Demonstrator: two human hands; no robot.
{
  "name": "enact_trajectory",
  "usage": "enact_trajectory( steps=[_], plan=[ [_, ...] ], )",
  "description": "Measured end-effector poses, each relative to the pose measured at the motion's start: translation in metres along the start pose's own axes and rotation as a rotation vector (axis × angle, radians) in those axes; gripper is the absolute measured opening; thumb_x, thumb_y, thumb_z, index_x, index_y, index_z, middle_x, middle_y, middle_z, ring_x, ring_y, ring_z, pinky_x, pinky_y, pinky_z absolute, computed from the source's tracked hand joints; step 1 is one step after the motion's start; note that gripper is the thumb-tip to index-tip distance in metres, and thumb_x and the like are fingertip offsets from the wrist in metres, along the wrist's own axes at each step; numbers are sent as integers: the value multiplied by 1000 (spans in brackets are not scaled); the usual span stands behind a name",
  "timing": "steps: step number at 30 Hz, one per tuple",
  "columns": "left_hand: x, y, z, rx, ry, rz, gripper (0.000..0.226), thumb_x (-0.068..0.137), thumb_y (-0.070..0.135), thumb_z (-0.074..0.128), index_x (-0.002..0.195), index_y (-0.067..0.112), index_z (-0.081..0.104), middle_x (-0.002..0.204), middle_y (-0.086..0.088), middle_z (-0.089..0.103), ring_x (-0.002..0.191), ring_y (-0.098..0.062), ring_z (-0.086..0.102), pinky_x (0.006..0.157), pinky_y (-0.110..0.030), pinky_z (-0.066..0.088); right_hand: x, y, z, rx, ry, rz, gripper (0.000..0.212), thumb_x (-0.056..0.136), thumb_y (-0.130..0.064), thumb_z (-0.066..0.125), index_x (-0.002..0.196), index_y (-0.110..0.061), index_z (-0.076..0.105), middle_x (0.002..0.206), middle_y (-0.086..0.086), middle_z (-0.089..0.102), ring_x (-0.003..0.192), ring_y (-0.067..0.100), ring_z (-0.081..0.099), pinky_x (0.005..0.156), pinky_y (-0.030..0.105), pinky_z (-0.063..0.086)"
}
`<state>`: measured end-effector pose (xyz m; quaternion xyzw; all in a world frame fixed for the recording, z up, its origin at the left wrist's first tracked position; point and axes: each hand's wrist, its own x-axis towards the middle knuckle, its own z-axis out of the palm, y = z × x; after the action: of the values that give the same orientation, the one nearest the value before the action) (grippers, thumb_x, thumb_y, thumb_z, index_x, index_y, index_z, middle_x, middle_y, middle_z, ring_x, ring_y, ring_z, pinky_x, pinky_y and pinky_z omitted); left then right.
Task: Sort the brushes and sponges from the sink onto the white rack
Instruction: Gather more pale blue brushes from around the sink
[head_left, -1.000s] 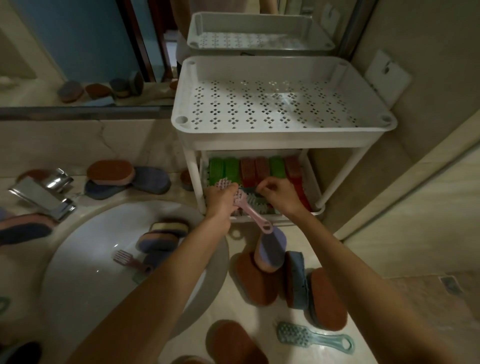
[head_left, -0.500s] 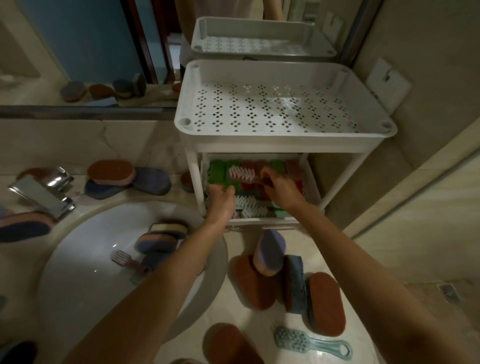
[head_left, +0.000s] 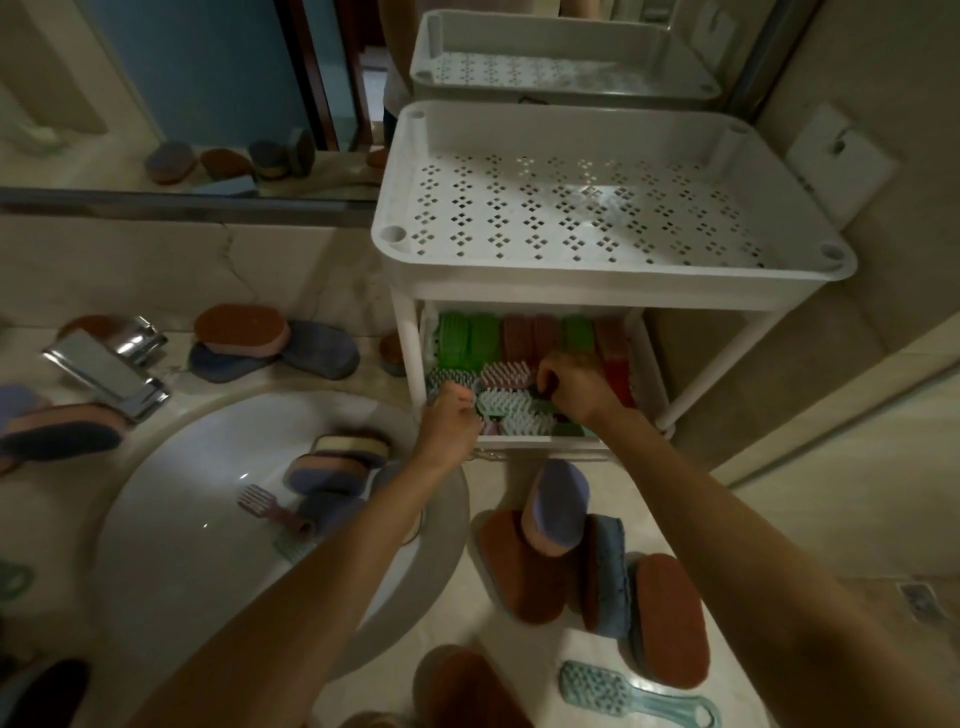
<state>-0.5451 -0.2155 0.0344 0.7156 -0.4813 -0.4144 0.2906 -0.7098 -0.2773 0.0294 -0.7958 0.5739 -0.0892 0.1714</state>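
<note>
I am settling the pink brush (head_left: 506, 373) on the white rack (head_left: 613, 291) lower shelf, right hand (head_left: 574, 387) curled round its handle, left hand (head_left: 449, 421) curled, hold unclear, while sponges (head_left: 337, 462) and a mauve brush (head_left: 270, 506) are waiting in the sink (head_left: 171, 493).

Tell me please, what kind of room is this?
Most likely a bathroom. There is a round white sink with a chrome tap beside it, and a wide mirror on the wall above.
</note>
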Motion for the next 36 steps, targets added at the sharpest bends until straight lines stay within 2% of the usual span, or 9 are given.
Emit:
enact_trajectory(
  steps=[3, 5, 8, 14, 18, 21, 28, 32, 36],
  plan=[
    [1, -4, 1, 28, -10, 7, 39, 92, -9, 40, 69, 22, 42, 100, -24, 59, 108, -37, 54, 91, -36, 42, -1, -3, 1, -21, -29, -2, 16, 77, 9, 55, 85, 1, 66, 102, 20, 65, 97, 35, 59, 85, 38, 48],
    [-1, -4, 2, 38, -7, 10, 20, 93, -7, 40, 90, 3, 57, 113, -26, 58, 112, -35, 54, 93, -31, 40, -3, -3, 5, 35, -38, 32, 23, 73, 14, 53, 83, 0, 67, 101, 18, 67, 97, 34, 61, 82, 39, 50],
    [-6, -2, 0, 69, 9, 19, 25, 94, -2, 38, 113, -5, 54, 119, -19, 58, 114, -31, 53, 92, -29, 40, -8, -4, 9, 164, -20, 118, 29, 71, 16, 46, 80, -1, 68, 98, 16, 70, 99, 32, 62, 83, 42, 51],
    [-16, -4, -3, 63, -23, 108, 18, 93, -6, 39, 105, -2, 52, 113, -27, 55, 109, -36, 53, 91, -33, 42, -30, -15, 4, 283, 123, 131, 35, 70, 22, 41, 91, 7, 64, 103, 23, 66, 103, 36, 60, 89, 40, 48],
    [-39, -8, -3, 61, -29, 240, 18, 91, -11, 38, 94, 6, 46, 100, -25, 56, 102, -37, 55, 77, -22, 36, -69, -26, -6, 265, 315, 103, 37, 66, 18, 48, 97, 7, 65, 106, 23, 65, 104, 36, 59, 89, 35, 44],
    [-62, -16, 0, 3, -57, 222, 18, 91, -8, 40, 102, -1, 53, 109, -24, 59, 108, -33, 56, 88, -31, 41, -112, -34, -4, 283, 353, 107, 31, 68, 3, 50, 96, 2, 65, 103, 20, 65, 98, 33, 62, 83, 33, 47],
    [-100, -43, 16, -39, -183, 77, 12, 87, 1, 50, 94, 10, 53, 108, -25, 64, 101, -37, 61, 90, -45, 48, -224, -49, 17, 153, -23, 205, 32, 69, -19, 46, 89, -6, 66, 95, 15, 69, 88, 34, 63, 76, 33, 45],
    [-115, -59, 25, -105, -277, -8, 30, 90, -3, 45, 73, 22, 46, 103, -24, 62, 81, -31, 60, 89, -46, 49, -270, -49, 50, -134, -273, 377, 33, 88, -20, 48, 118, -6, 53, 125, 15, 54, 107, 36, 59, 83, 40, 47],
    [-135, -67, 29, -98, -322, -31, 31, 90, -2, 42, 72, 23, 43, 91, -14, 58, 65, -19, 54, 60, -28, 45, -300, -50, 75, -218, -326, 500, 39, 88, -7, 45, 126, -3, 40, 133, 15, 41, 114, 33, 54, 87, 42, 45]
  ],
)
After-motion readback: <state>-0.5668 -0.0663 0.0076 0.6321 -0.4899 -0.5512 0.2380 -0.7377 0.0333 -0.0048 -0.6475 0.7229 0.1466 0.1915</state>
